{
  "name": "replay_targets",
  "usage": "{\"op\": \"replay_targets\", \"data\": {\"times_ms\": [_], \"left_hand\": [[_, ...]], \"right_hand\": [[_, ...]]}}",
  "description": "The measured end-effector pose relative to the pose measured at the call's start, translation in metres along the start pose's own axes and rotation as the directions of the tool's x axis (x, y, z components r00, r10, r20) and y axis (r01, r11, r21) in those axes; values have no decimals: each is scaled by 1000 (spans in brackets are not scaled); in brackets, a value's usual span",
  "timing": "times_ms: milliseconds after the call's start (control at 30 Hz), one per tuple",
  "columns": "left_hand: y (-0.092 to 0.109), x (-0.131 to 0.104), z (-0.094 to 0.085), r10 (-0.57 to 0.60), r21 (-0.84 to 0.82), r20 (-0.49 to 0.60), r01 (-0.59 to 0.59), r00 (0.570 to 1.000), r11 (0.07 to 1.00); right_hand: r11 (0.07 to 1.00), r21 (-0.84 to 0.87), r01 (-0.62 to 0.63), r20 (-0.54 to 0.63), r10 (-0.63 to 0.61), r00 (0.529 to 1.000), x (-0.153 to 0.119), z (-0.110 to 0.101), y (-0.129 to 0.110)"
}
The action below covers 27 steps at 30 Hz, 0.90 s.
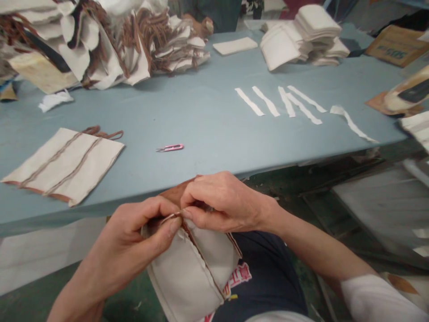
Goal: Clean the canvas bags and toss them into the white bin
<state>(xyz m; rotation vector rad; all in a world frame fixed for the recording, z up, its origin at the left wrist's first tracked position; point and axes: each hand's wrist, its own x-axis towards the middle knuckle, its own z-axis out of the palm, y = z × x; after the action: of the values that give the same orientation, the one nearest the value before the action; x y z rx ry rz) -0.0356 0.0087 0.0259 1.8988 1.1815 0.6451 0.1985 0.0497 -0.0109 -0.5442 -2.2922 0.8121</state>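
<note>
Both hands meet over a cream fabric piece with brown-edged seams [187, 277], held up in front of my body below the table's front edge. My left hand [144, 232] pinches the seam at its upper end between thumb and forefinger. Right against it, my right hand [221, 201] is closed on the same seam end. Brown material shows behind the fingers, and the exact spot between the fingertips is partly hidden. A pair of pink thread snips [170, 148] lies on the table beyond my hands.
On the blue-covered table [208, 112], a similar cream piece with brown seams [67, 163] lies at left. Heaped cream and brown pieces [110, 44] fill the back left. Several white strips [284, 102] lie at right, before stacked cream pads [301, 38]. A cardboard box [395, 44] stands far right.
</note>
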Motion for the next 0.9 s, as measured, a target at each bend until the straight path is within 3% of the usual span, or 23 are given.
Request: {"op": "replay_targets", "data": {"times_ms": [133,300,433,567,900], "left_hand": [[-9,-1,-4,45,129,30,-48,999,990],[-13,-1,-10,56,142,58,-64,997,988],[-6,-3,-10,86,269,-21,-77,996,960],[5,-2,-11,131,286,-79,-103,988,953],[8,0,-19,219,396,31,-213,975,893]], "right_hand": [[997,61,-52,6,52,999,2,9,9],[972,196,-132,47,125,991,9,15,13],[970,126,-208,69,200,977,14,13,4],[964,78,-256,120,246,962,17,10,-4],[956,-168,-241,149,266,952,25,5,-21]]}}
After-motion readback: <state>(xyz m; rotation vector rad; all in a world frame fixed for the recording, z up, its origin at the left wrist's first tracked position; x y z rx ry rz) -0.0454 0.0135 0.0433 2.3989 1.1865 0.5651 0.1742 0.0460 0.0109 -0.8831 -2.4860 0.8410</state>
